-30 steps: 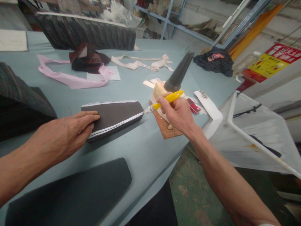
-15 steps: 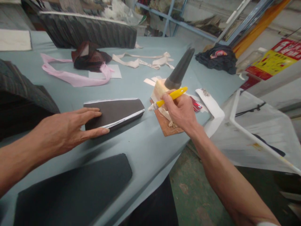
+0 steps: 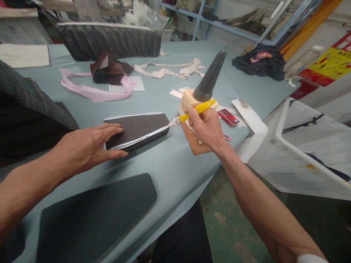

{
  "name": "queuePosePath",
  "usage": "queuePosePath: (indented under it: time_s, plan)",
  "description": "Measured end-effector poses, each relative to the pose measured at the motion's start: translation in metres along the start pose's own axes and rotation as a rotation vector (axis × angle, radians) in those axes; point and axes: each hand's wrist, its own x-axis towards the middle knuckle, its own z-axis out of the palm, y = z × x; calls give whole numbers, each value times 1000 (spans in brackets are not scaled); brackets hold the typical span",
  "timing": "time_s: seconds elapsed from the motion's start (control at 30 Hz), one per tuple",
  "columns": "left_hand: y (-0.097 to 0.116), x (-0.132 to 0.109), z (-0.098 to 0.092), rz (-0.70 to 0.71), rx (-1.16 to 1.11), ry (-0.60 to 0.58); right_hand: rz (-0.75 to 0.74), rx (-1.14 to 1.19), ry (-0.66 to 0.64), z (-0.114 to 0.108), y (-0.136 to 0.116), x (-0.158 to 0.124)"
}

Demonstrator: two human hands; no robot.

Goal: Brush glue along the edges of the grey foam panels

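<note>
A stack of dark tapered pieces (image 3: 142, 128) lies on the table, with white strips along its two long edges. My left hand (image 3: 90, 144) rests on its wide left end, thumb and fingers apart, holding nothing. In my right hand (image 3: 205, 124) is a yellow brush (image 3: 201, 107), gripped between thumb and fingers. Its whitish bristles touch the right end of the stack at the near white edge. Behind my right hand, a dark cone-shaped object (image 3: 210, 78) leans up from a cream block (image 3: 188, 98) by a brown board (image 3: 195, 145).
Nearest me lies a larger dark panel (image 3: 95, 215). Dark stacks (image 3: 27, 109) stand at the left, and a pleated dark bundle (image 3: 109, 40) at the back. Pink cloth (image 3: 95, 95), pale strips, a red packet (image 3: 228, 117) and a white-framed bin (image 3: 304, 149) are also around.
My right hand has brought the brush slightly left, and its tip now meets the stack's right end. The red packet is more exposed. The whole view has shifted a little.
</note>
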Motion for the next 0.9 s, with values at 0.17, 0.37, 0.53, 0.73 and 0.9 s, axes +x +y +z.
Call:
queuePosePath:
  time_s: [0.17, 0.37, 0.53, 0.73, 0.9]
  plan:
    - [5, -2, -4, -11, 48, -58, -3, -72, 55, -11, 0, -6]
    - [-1, 0, 0, 7, 13, -56, -49, 47, 53, -19, -12, -23]
    - [-12, 6, 0, 65, -55, -45, -1, 132, 38, -24, -11, -36]
    - [-10, 8, -8, 59, -79, -66, -23, 211, 33, -30, -11, -46]
    - [-6, 8, -12, 43, -73, -76, 29, 300, -14, -32, -11, -57]
